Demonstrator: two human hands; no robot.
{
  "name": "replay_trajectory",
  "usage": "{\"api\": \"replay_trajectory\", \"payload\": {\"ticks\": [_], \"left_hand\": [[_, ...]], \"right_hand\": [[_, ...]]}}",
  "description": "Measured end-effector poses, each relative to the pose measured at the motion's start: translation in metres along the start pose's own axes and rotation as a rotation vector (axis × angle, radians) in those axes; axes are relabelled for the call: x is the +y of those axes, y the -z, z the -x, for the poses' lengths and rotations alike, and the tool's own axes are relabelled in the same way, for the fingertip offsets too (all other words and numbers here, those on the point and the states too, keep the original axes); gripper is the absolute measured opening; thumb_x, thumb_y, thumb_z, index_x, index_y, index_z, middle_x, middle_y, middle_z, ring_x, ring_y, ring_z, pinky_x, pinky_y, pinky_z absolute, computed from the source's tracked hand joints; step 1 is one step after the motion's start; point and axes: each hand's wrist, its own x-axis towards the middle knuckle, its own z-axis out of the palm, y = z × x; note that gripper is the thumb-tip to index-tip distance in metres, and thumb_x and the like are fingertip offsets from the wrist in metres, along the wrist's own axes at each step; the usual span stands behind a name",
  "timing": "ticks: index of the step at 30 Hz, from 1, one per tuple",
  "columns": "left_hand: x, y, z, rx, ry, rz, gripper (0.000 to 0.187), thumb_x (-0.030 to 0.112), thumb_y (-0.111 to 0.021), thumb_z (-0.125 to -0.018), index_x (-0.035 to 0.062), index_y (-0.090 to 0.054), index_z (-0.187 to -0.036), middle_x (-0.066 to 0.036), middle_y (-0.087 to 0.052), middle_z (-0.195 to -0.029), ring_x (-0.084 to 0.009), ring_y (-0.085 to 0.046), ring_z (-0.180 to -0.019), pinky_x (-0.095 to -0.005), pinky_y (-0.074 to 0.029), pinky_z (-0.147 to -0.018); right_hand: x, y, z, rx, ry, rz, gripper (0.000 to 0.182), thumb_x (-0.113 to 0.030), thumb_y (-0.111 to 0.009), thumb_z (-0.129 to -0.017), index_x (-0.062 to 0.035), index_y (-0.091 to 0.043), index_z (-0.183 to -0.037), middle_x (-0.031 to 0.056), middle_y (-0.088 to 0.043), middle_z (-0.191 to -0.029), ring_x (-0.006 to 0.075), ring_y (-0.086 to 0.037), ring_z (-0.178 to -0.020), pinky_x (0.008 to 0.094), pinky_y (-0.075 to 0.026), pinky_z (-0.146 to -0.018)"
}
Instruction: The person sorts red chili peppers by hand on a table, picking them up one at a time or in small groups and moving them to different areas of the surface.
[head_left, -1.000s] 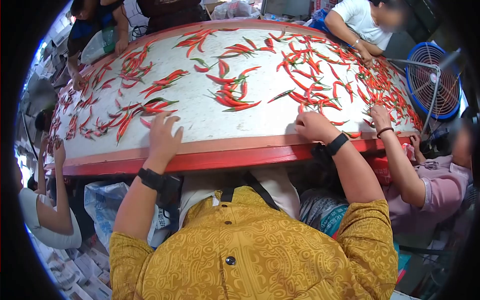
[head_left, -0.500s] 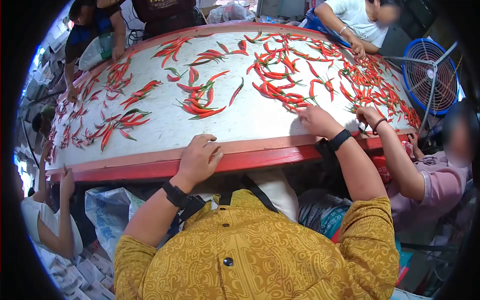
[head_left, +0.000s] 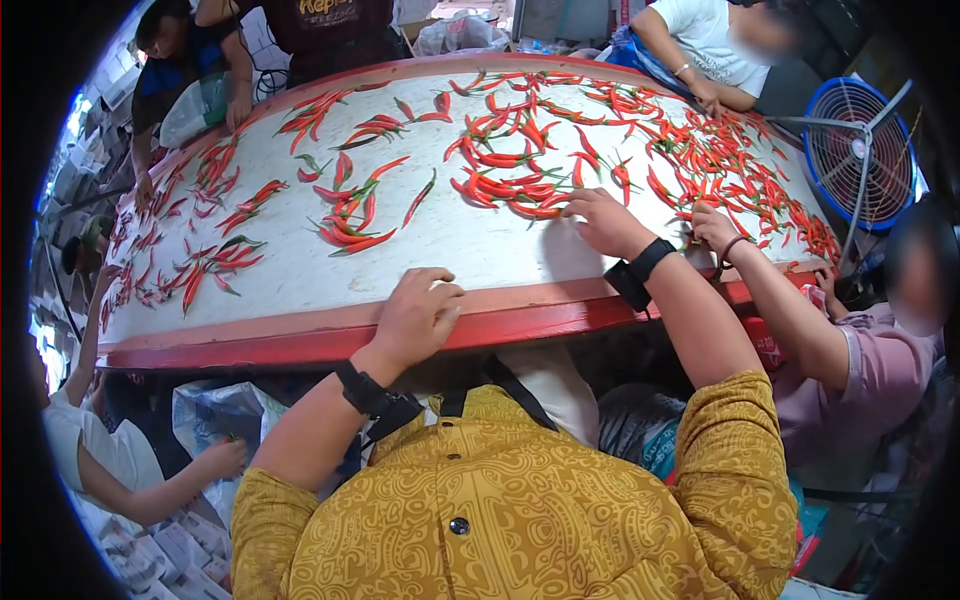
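Observation:
Many red chilli peppers (head_left: 350, 215) lie in loose clusters on a long white surface (head_left: 475, 265) with a red rim. My right hand (head_left: 605, 222) reaches over this surface, fingers stretched toward a cluster of chillies (head_left: 535, 210). Its fingertips are at the nearest chilli; whether they touch it is hard to see. Nothing visible is held there. At the near rim (head_left: 540, 318), my left hand (head_left: 415, 315) rests with fingers loosely bent and apart, holding nothing.
To the right, a co-worker's hand (head_left: 715, 230) is close to mine, beside a denser spread of chillies (head_left: 740, 170). A blue fan (head_left: 860, 150) stands beyond. Other people work around the sides. A white plastic bag (head_left: 220, 420) hangs below the left rim.
The chillies have shifted leftward in view. My right hand has moved left and slightly up; my left hand moved slightly right. A co-worker's hand at left went from the rim down to the bag.

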Motion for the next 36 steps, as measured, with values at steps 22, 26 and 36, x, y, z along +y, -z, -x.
{"api": "replay_trajectory", "payload": {"ticks": [22, 26, 36], "left_hand": [[0.072, -0.106, -0.07, -0.002, -0.041, -0.042, 0.011, 0.01, -0.065, -0.077, 0.0036, -0.065, -0.085, -0.011, -0.062, -0.094, -0.0288, -0.056, -0.093, -0.0381, -0.046, -0.084], [0.081, -0.122, -0.081, 0.005, 0.001, -0.019, 0.01, 0.009, -0.064, -0.077, 0.0034, -0.064, -0.085, -0.01, -0.062, -0.093, -0.0283, -0.056, -0.092, -0.0378, -0.046, -0.084], [0.109, -0.161, -0.109, 0.069, 0.017, 0.078, 0.004, 0.006, -0.062, -0.076, 0.0048, -0.063, -0.08, -0.009, -0.062, -0.086, -0.0283, -0.057, -0.085, -0.0373, -0.046, -0.077]], "right_hand": [[0.12, 0.063, 0.045, -0.428, -0.438, 0.168, 0.022, -0.01, -0.054, -0.074, -0.0023, -0.069, -0.088, 0.0207, -0.066, -0.083, 0.0351, -0.064, -0.08, 0.0439, -0.051, -0.076], [0.119, 0.044, 0.041, -0.166, -0.078, 0.077, 0.035, -0.007, -0.048, -0.079, -0.013, -0.064, -0.11, 0.0131, -0.051, -0.13, 0.0304, -0.053, -0.111, 0.042, -0.042, -0.095], [0.154, 0.105, 0.107, -0.527, -0.364, 0.293, 0.02, -0.014, -0.055, -0.072, -0.0022, -0.069, -0.08, 0.0181, -0.066, -0.077, 0.0349, -0.065, -0.073, 0.0446, -0.052, -0.066]]}}
